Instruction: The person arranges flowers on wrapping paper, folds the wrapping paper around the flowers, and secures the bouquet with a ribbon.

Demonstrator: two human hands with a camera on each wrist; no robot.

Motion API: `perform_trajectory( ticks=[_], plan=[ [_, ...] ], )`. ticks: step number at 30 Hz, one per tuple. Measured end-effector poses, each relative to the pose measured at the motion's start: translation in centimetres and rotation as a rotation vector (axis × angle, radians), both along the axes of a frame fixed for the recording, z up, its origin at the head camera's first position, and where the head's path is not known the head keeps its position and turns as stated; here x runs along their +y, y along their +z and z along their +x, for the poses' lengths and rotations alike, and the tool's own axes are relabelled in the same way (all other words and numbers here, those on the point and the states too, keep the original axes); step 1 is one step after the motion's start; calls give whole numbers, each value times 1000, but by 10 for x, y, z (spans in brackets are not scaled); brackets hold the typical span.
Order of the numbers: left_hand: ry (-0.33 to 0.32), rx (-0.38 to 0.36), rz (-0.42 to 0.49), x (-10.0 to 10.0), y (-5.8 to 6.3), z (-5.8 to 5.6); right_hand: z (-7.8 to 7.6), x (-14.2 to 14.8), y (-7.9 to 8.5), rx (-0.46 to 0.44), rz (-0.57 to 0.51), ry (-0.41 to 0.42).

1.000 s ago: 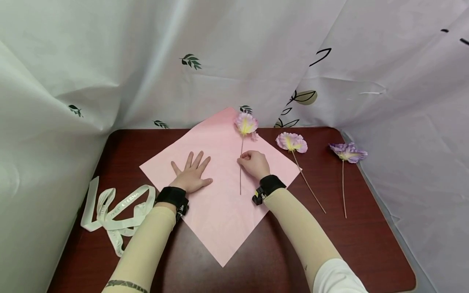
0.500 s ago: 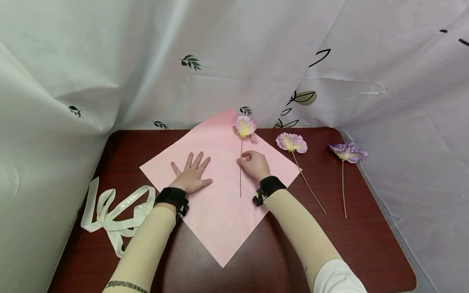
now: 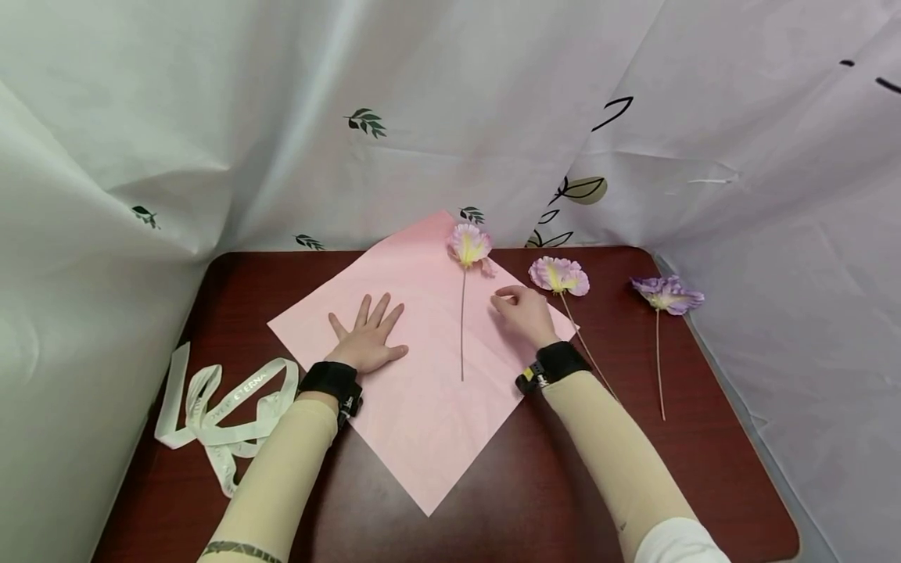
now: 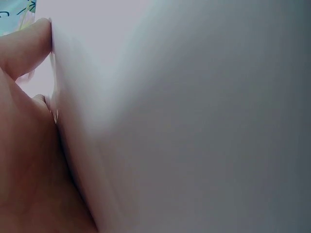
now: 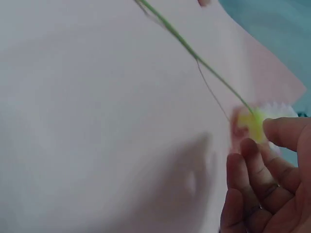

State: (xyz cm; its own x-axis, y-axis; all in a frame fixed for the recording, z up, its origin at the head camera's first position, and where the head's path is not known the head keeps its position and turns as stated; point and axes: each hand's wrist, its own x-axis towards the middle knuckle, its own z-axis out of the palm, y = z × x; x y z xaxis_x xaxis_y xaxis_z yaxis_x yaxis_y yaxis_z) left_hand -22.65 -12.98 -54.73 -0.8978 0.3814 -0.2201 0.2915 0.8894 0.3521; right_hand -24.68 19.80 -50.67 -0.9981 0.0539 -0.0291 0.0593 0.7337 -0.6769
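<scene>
A pink sheet of wrapping paper (image 3: 422, 438) lies as a diamond on the table. My left hand (image 3: 366, 344) rests flat on its left half, fingers spread; in the left wrist view the hand (image 4: 24, 145) lies along the sheet. On the paper's right half lies an artificial flower (image 3: 469, 245), pale purple and yellow, its thin stem (image 3: 462, 328) pointing toward me. To the right of that stem and apart from it is my right hand (image 3: 524, 317), fingers loosely bent and holding nothing. In the right wrist view the fingers (image 5: 238, 172) partly cover the flower head (image 5: 243, 126) behind them.
Right of the paper lie a light purple flower (image 3: 559, 276), its stem partly behind my right arm, and a darker purple flower (image 3: 667, 295). A loosely looped white ribbon (image 3: 232, 430) lies at the left. White curtains (image 3: 450, 156) enclose the dark red table (image 3: 450, 539).
My right hand has let go of the flower stem and moved right. Earlier the flower shifted slightly toward me; it now lies still on the paper. The left hand stays put.
</scene>
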Motion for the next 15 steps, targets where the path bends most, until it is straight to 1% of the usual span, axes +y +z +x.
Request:
perform_trajectory(
  ticks=[3,5,8,9,11,12,15],
  plan=[
    [-1,3,-2,0,-1,0,3,29,5,-11,41,-7],
    [-2,6,-10,0,3,2,7,47,9,-32,67,-15],
    [-2,10,-30,1,5,3,13,74,15,-59,118,-18],
    [-1,9,-34,1,7,3,15,83,17,-79,138,-14],
    [2,5,-30,0,2,1,20,100,22,-123,178,-9],
    [1,8,-31,0,1,0,23,109,23,-145,200,-3],
    [1,10,-23,1,2,0,32,129,27,-217,248,7]
  ],
)
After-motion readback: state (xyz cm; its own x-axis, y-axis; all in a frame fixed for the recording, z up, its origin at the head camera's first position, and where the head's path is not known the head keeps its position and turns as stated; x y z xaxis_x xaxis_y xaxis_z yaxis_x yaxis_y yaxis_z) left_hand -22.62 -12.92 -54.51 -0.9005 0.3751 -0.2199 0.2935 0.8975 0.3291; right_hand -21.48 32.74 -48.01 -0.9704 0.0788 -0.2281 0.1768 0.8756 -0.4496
